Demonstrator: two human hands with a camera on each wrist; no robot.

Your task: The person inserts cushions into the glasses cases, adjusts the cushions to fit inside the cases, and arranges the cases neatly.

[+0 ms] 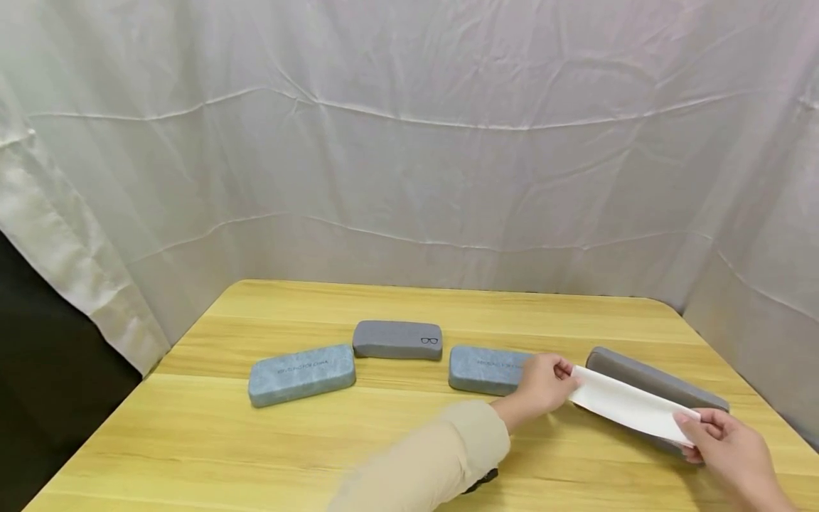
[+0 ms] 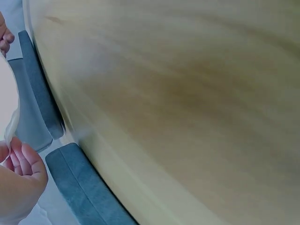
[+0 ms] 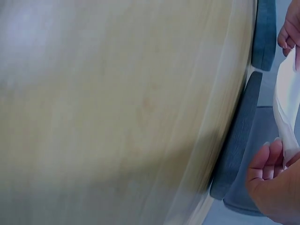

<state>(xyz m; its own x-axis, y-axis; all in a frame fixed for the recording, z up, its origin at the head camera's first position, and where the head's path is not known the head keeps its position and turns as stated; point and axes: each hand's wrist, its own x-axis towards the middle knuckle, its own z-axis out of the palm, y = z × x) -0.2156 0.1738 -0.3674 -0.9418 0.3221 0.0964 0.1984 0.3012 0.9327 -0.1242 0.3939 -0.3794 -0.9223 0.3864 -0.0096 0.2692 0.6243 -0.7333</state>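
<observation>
Between both hands a white folded cloth (image 1: pixel 630 404) is stretched at a slant. My left hand (image 1: pixel 541 385) pinches its far left end, and my right hand (image 1: pixel 736 449) pinches the near right end with thumb and fingers. Behind and below the cloth lies an open grey glasses case (image 1: pixel 665 382), its inside largely hidden in the head view. The left wrist view shows the cloth (image 2: pixel 8 101) bowed over the case's smooth inner side (image 2: pixel 33 110). A blue glasses case (image 1: pixel 481 371) sits behind my left hand, which covers its right end.
Farther left on the wooden table (image 1: pixel 211 455) lie a grey glasses case (image 1: pixel 393 340) with a spectacles print and another blue glasses case (image 1: pixel 302 375) with lettering. Pale curtains (image 1: pixel 409 156) hang around the table's back and sides.
</observation>
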